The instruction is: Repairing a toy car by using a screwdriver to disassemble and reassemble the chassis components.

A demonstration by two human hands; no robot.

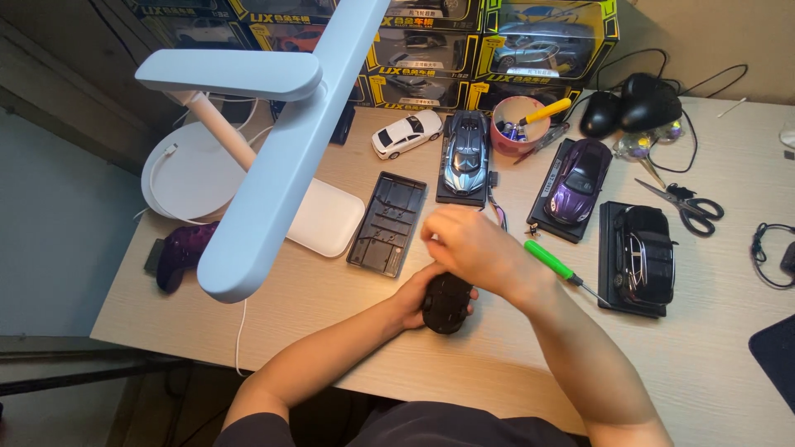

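Item, near table (497,364) edge: black model car (447,303), cupped from the left by the left hand (412,300), fingers curled round it; right hand (470,247) bent over its top, fingertips hidden, so its grip cannot be told. Just right: green-handled screwdriver (548,260). Beyond: empty black display base (387,222), blue model car (465,156), purple model car (576,178), scissors (686,204), boxed model cars (497,41) at the back.

A hobby workspace at home: a pale wood-grain table (348,314) under a white desk lamp (273,157), with boxed model cars (464,41) stacked along the frame's top, and black-handled scissors (687,203) at right.
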